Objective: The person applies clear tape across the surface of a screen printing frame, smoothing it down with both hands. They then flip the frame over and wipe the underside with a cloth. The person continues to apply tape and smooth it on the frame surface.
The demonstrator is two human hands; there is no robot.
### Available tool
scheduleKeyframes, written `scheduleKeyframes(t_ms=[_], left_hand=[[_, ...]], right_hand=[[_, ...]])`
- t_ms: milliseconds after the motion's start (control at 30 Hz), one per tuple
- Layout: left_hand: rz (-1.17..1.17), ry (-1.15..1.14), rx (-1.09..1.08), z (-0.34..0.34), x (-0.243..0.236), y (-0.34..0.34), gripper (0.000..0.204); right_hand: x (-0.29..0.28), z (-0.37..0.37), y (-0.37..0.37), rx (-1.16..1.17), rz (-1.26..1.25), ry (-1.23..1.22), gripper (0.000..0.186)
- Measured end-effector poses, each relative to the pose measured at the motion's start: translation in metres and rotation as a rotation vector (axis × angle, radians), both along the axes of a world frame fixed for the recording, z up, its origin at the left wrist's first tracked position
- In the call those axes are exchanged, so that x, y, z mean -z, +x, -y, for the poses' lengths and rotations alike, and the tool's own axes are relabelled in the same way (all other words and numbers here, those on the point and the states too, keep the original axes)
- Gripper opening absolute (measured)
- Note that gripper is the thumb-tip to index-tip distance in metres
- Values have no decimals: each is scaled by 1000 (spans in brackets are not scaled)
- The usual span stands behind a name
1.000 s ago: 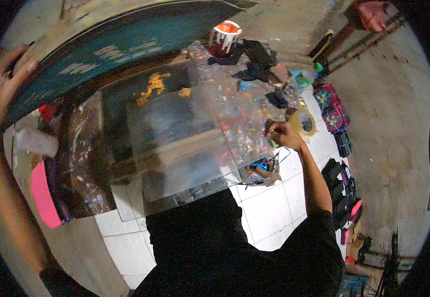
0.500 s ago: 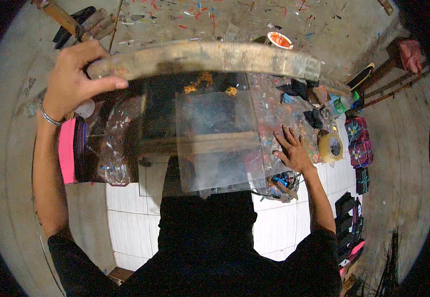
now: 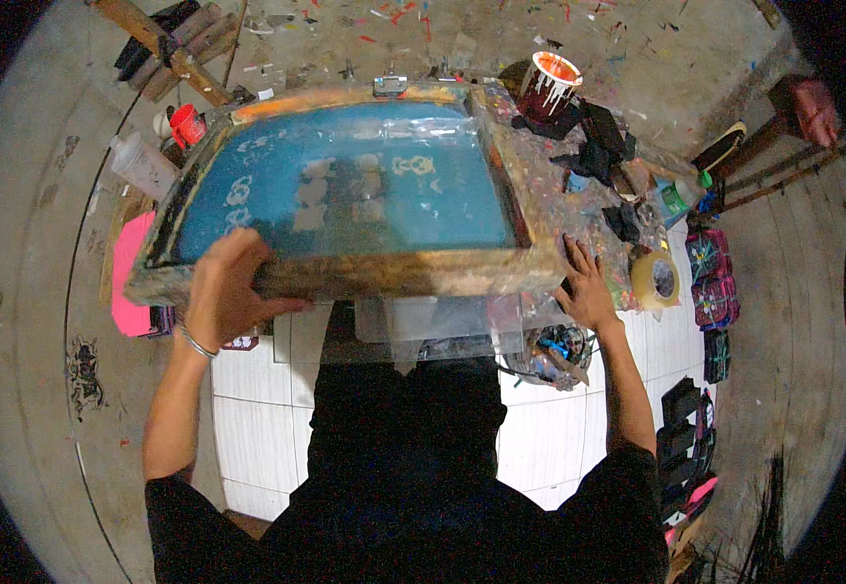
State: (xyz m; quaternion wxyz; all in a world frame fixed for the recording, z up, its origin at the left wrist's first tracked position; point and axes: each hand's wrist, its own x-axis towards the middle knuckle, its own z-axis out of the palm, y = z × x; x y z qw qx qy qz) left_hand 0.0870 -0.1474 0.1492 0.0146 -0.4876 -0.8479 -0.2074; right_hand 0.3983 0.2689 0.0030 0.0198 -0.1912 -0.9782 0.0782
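A wooden screen printing frame (image 3: 413,271) with blue mesh (image 3: 345,209) and pale printed shapes lies tilted low over the worktable. My left hand (image 3: 231,289) grips its near bar left of the middle, fingers over the top and thumb along the front. Beside the frame's near right corner, my right hand (image 3: 588,289) rests open with fingers spread on the paint-spattered tabletop. A clear plastic sheet (image 3: 432,326) sticks out under the near bar. The frame hides the rest of that sheet. A metal hinge clamp (image 3: 390,86) sits at the far bar.
On the table's right stand a paint-streaked pot (image 3: 548,88), black cloth scraps (image 3: 593,146), a green-capped bottle (image 3: 678,198) and a tape roll (image 3: 654,279). At the left are a red cup (image 3: 187,126), a translucent container (image 3: 143,167) and pink sheets (image 3: 131,277). Bundled goods (image 3: 713,277) lie on the right.
The frame has swung down toward me from a raised position, showing its blue mesh. My left hand came down and rightward with it. My right hand stayed nearly in place.
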Motion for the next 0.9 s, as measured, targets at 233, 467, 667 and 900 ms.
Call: scheduleKeyframes(t_ms=[233, 467, 667, 900], left_hand=[[-192, 29, 174, 10, 58, 8, 64], [-80, -63, 110, 12, 70, 15, 62], [-119, -28, 146, 15, 85, 12, 61], [-106, 3, 186, 14, 77, 8, 58]], right_hand=[[-2, -2, -9, 24, -38, 7, 66], [-7, -9, -18, 40, -4, -13, 66], [-11, -9, -21, 44, 32, -5, 67], [-3, -12, -19, 24, -40, -16, 68]])
